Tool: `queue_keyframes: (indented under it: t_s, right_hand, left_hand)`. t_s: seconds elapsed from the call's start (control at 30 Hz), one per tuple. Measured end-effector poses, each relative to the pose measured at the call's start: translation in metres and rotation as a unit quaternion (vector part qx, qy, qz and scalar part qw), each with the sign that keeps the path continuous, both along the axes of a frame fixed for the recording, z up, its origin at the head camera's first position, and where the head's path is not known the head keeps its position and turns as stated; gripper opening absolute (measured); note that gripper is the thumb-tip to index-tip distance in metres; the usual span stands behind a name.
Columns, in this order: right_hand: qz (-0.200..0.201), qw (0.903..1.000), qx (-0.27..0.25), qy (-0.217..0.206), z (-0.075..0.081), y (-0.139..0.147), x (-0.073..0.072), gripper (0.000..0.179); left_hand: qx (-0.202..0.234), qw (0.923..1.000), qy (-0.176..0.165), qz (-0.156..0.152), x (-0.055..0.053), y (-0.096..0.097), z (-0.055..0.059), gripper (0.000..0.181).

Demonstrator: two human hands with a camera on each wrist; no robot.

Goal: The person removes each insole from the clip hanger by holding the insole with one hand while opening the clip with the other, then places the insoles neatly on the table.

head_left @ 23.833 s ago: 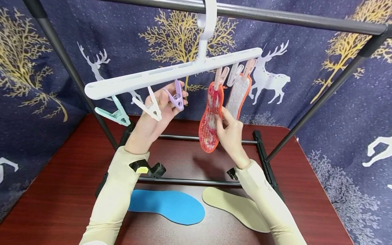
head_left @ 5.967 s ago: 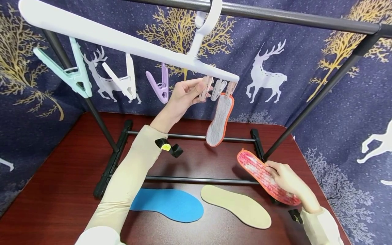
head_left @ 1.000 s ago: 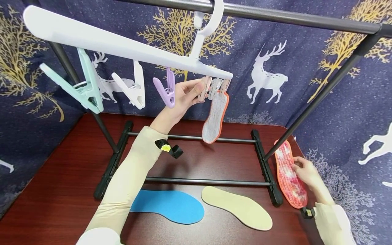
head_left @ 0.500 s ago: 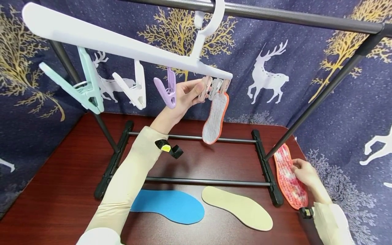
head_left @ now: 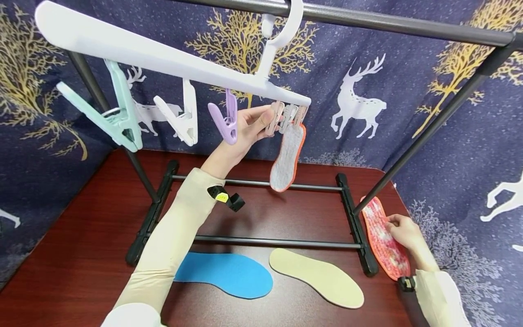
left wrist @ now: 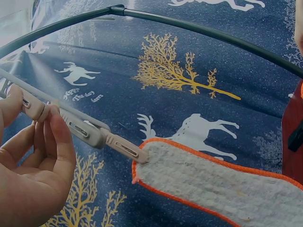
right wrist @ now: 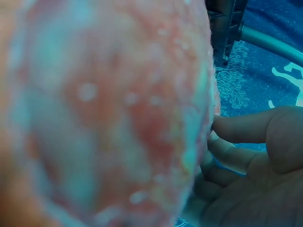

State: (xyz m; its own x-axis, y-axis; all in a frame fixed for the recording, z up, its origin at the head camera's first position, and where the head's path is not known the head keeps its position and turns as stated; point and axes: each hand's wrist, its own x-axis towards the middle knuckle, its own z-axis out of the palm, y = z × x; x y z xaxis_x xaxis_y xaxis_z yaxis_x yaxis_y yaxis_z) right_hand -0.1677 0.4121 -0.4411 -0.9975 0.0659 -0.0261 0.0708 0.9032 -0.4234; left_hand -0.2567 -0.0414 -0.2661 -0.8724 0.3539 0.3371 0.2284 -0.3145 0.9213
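My left hand (head_left: pixel 247 127) pinches a pink clothespin (head_left: pixel 274 117) under the right end of the white hanger (head_left: pixel 171 59). Beside it hang a grey clothespin (left wrist: pixel 83 130) and a second pink clothespin (left wrist: pixel 127 149). That last one grips a grey insole (head_left: pixel 287 159) with an orange edge. Off to the right of the rack, my right hand (head_left: pixel 406 232) holds a red-and-white insole (head_left: pixel 384 238) by its side edge, low by the table. In the right wrist view the red insole (right wrist: pixel 118 118) is blurred and fills much of the picture.
Mint (head_left: pixel 120 118), white (head_left: pixel 185 118) and purple (head_left: pixel 226 120) clothespins hang along the hanger's left part. A blue insole (head_left: pixel 226 274) and a beige insole (head_left: pixel 318 277) lie on the table (head_left: pixel 81 254). The black rack's right post (head_left: pixel 421 141) stands near the red insole.
The red insole has come off its pink clothespin and moved down right in my right hand. My left hand went from the purple clothespin to the pink one. The hanger has turned.
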Motion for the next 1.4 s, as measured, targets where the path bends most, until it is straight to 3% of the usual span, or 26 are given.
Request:
queue_keyframes:
  t_s: [0.3, 0.77, 1.1, 1.23, 1.4]
  right_hand:
    - [-0.003, 0.9998, 0.014, -0.010, -0.001, 0.001, -0.001, 0.028]
    - [0.006, 0.9992, 0.035, -0.018, 0.001, 0.006, 0.007, 0.026]
    - [-0.014, 0.9970, 0.060, -0.046, 0.046, -0.019, 0.022, 0.037]
    - [0.001, 0.9973, 0.065, -0.033, 0.060, -0.037, 0.029, 0.043]
    - [0.035, 0.9977, 0.057, -0.014, 0.067, -0.054, 0.035, 0.040]
  left_hand:
    - [0.015, 0.9999, 0.006, -0.004, -0.002, 0.001, -0.001, 0.114]
    - [0.005, 1.0000, 0.008, -0.001, 0.000, 0.001, -0.001, 0.113]
    - [0.012, 0.9998, 0.013, -0.003, -0.001, 0.002, -0.002, 0.111]
    - [0.010, 0.9999, 0.012, -0.001, 0.000, 0.002, -0.001, 0.113]
    - [0.005, 0.9999, 0.009, -0.004, 0.001, 0.002, -0.001, 0.113]
